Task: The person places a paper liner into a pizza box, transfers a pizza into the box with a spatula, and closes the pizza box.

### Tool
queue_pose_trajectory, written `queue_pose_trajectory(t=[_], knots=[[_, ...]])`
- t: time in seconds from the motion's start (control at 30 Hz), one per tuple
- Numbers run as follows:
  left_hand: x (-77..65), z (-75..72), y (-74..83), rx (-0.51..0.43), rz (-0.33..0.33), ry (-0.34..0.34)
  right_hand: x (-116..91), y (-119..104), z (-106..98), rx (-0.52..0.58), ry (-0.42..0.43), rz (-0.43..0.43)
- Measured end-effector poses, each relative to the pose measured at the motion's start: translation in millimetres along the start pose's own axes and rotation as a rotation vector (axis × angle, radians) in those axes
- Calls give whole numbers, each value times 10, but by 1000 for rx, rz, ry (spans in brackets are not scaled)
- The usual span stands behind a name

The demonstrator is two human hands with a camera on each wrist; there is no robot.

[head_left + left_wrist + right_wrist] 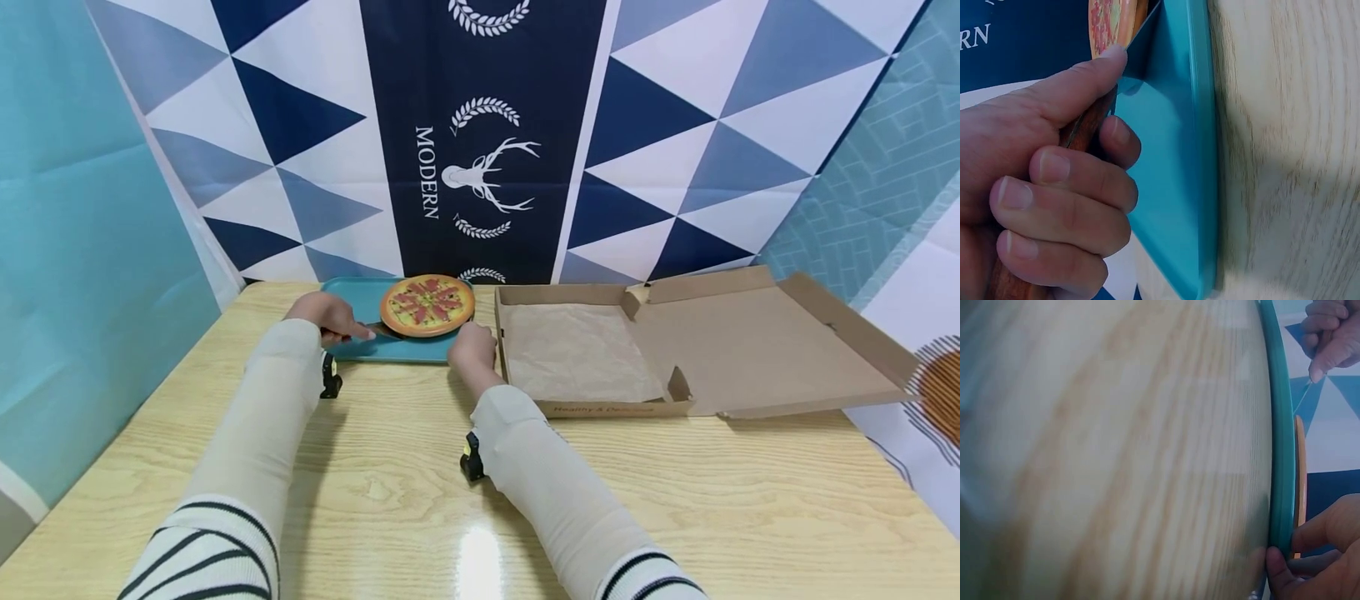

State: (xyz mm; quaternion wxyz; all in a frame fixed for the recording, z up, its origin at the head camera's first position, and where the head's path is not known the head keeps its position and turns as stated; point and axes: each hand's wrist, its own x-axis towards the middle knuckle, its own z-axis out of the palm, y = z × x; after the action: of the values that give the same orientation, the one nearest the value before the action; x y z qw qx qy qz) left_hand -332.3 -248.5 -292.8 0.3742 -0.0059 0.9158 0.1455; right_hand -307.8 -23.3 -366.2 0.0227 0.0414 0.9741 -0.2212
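From where I stand, the reference item is the blue-green tray (pixel 412 351), positioned on the wood-grain surface (pixel 390 517). The round pizza (pixel 427 304) is located over the right half of the tray, toppings facing up. A thin blade of the server (pixel 1144 50) extends beneath the left side of the pizza; whether the pizza is raised off the tray cannot be determined.

The left hand (pixel 330 318) is at the left part of the tray. Its fingers are wrapped around the wooden handle (pixel 1088 125) of the server, with the thumb laid along it toward the blade. The right hand (pixel 474 350) is at the front right corner of the tray, thumb and fingers narrow, pinching the rim close to the pizza's edge.

Immediately right of the tray is an open cardboard box (pixel 600 409), lined with brown paper (pixel 581 354). Its lid (pixel 757 350) is folded out on the side away from the tray. Behind the tray hangs a patterned cloth (pixel 480 179) bearing a deer head and the word "MODERN".
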Motion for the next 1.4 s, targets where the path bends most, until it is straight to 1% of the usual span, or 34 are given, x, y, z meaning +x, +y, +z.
queue_pose_trajectory(t=[0.17, 0.3, 0.43, 0.57, 0.63, 0.77, 0.83, 0.9, 1.03, 1.2, 1.4], knots=[[-13, 28, -59, -161, 31, -42, -8, 3, -5, -8, 0, -4], [-53, 78, -103, -300, 78, -77, -15, 12, -6, -16, 12, -18], [-112, 151, -115, -385, 104, -69, -20, 29, 1, -12, 27, -33], [-179, 203, -118, -388, 117, -30, -26, 33, 8, -6, 37, -38], [-208, 218, -96, -351, 119, -5, -29, 31, 4, -12, 35, -36], [-257, 267, -31, -267, 124, 78, -37, 27, -6, -25, 28, -31], [-256, 303, -16, -270, 115, 114, -39, 26, -1, -23, 27, -31], [-245, 340, -18, -295, 106, 137, -40, 24, 10, -22, 27, -32], [-254, 401, -11, -341, 88, 153, -42, 22, 20, -19, 25, -33], [-292, 458, -20, -359, 98, 172, -54, 19, 21, -40, 28, -49], [-384, 482, -22, -337, 113, 183, -57, 36, 6, -24, 36, -44]])
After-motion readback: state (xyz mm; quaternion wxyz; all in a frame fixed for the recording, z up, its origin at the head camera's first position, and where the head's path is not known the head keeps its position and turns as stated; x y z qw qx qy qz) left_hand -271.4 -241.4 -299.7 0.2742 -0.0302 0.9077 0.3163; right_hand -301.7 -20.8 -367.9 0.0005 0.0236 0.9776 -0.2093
